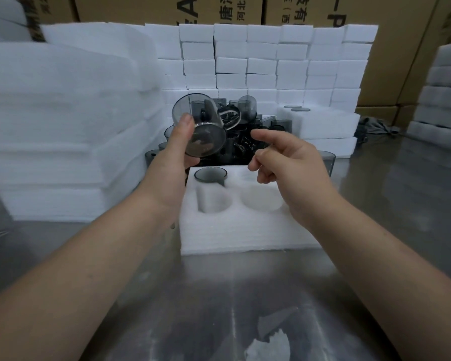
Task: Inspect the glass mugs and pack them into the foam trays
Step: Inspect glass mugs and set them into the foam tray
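At the far left, stacks of foam sheets are piled on the steel table. Next to them, a grey glass mug is gripped by the left hand, with the thumb on its wall and the fingers curled under it. It is held tilted in the air above the far-left corner of the foam tray, base turned toward the camera, so the inspection is judged to be in progress.

In the tray, one packed mug is seated in the far-left pocket. The two other pockets that can be seen are empty. The right hand is held near the mug with its fingers loosely curled, and nothing is pinched.

Much work is judged to be left: a pile of mugs is seen behind the tray. Further right, a filled tray is placed before a wall of foam blocks. The empty pockets are not blocked by anything.
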### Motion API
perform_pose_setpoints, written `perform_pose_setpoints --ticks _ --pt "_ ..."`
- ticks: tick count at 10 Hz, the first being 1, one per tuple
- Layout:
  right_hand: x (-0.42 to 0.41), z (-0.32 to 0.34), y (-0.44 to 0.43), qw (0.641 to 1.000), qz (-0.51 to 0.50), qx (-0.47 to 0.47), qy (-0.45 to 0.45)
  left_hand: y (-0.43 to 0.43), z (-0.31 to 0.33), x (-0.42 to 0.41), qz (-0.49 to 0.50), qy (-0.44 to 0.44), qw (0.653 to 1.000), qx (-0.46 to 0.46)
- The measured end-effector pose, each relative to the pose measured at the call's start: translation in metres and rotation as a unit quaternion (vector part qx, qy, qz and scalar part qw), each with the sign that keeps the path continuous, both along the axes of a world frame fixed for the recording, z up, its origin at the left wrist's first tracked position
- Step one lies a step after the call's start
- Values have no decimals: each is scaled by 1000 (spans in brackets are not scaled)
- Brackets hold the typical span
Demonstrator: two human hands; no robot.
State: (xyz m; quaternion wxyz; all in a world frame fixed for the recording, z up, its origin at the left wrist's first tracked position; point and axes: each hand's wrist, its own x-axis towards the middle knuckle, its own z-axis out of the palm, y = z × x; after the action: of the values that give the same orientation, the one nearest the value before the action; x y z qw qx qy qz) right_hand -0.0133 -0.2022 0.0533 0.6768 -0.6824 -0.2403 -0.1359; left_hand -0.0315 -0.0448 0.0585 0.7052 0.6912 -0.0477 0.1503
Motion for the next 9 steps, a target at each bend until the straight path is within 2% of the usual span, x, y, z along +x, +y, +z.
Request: perform_pose_setpoints --ticks 2,4,5,6,7,9 --pt "0 0 0 1000 9 -8 9 -1 2 2 -33 38 996 -69" --pt "1 0 0 1000 13 -9 11 2 2 5 -52 62 994 -75" --pt "2 -1 -1 1000 10 -9 10 0 0 4 -52 41 995 -77" --pt "2 -1 0 1000 4 -2 11 1 -1 3 -46 32 998 -37" --pt "3 -2 0 1000 -2 1 5 1 -6 4 -10 -21 998 60" --pt "6 -4 0 1000 -21 7 -17 1 -7 2 -56 -97 990 86"
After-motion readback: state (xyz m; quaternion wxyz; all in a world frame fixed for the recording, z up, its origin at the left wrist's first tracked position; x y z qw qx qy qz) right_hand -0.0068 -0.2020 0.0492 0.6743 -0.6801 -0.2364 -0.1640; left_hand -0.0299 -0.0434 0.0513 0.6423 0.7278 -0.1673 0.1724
